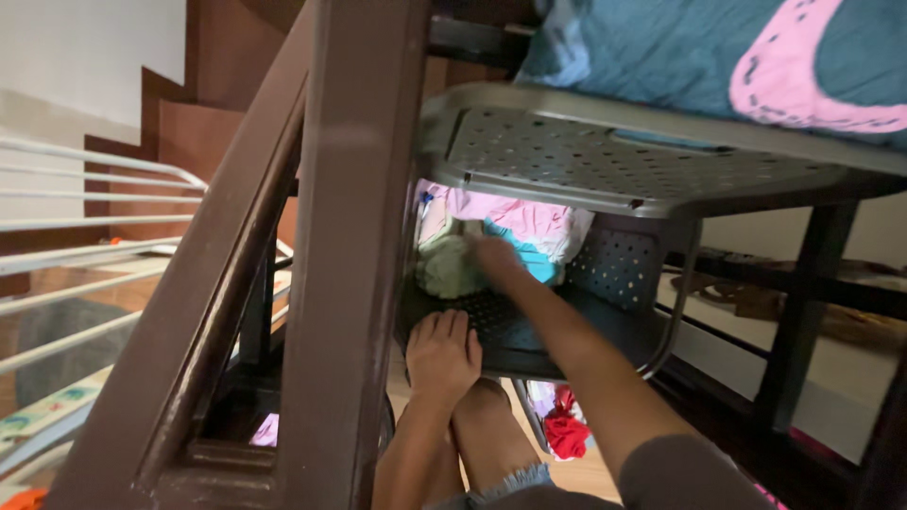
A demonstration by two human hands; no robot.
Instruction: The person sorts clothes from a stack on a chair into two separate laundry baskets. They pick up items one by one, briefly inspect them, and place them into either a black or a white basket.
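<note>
A grey perforated plastic shelf rack stands in front of me. My left hand rests on the front edge of its lower tray, fingers curled over the rim. Reaching deeper into that tray, my right hand touches a pale green folded cloth. Behind it lie pink and teal clothes. The upper tray sits just above, carrying a teal and pink fabric item.
A dark brown wooden post and slanted stair rail fill the left-centre. White drying-rack bars stand at the far left. Red cloth lies under the rack. A dark frame with a low surface is on the right.
</note>
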